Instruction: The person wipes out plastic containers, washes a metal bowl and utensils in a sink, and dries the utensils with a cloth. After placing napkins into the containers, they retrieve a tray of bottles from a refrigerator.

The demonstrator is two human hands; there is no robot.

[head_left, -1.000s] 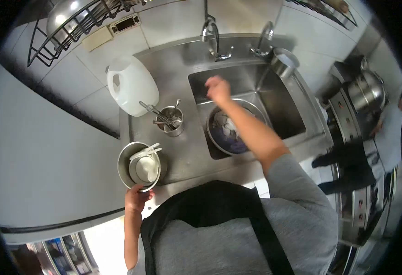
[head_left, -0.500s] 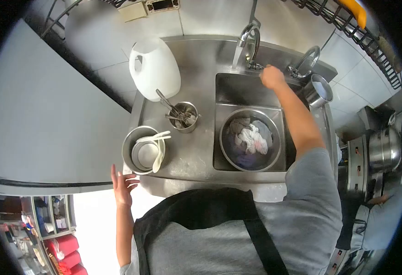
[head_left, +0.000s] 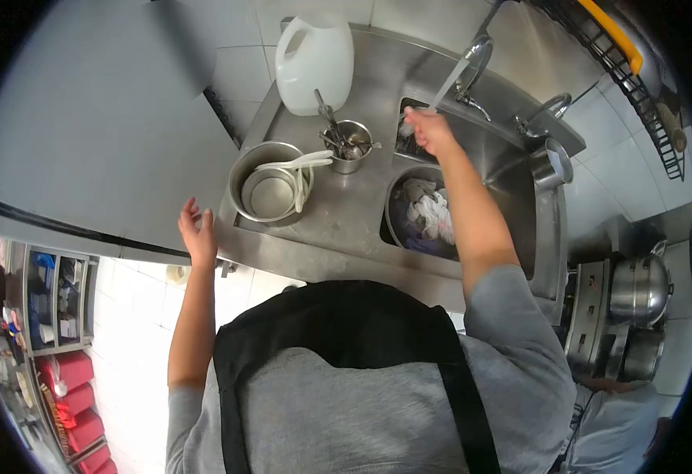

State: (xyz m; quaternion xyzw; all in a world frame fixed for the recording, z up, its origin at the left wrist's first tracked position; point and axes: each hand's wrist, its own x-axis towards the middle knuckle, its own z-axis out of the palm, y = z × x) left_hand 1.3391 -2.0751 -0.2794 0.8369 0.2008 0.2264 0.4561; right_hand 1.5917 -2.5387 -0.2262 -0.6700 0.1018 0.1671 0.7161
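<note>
My right hand (head_left: 433, 133) is over the sink (head_left: 512, 201), in the stream of water from the tap (head_left: 479, 54). Its fingers are loosely bent, partly hidden by the splash, with nothing visible in them. Below the forearm, a metal basin (head_left: 394, 223) holds wet cloths (head_left: 427, 212). To the left, my left hand (head_left: 197, 233) hangs in the air with its fingers apart, holding nothing. Near it on the counter stands a metal pot (head_left: 239, 178) with a smaller pot (head_left: 268, 195) and pale spoons (head_left: 302, 162) in it. A metal cup (head_left: 347, 164) holds cutlery (head_left: 329, 118).
A white plastic jug (head_left: 318, 71) stands at the counter's back left. A second tap (head_left: 547, 110) and a metal container (head_left: 551, 163) are at the right. A large grey panel (head_left: 85, 134) rises at the left. Another person's sleeve (head_left: 614, 430) shows at lower right.
My right hand has left the tap lever and moved left into the running water. My left hand stays apart from the counter. The view has shifted, and the water streams more strongly.
</note>
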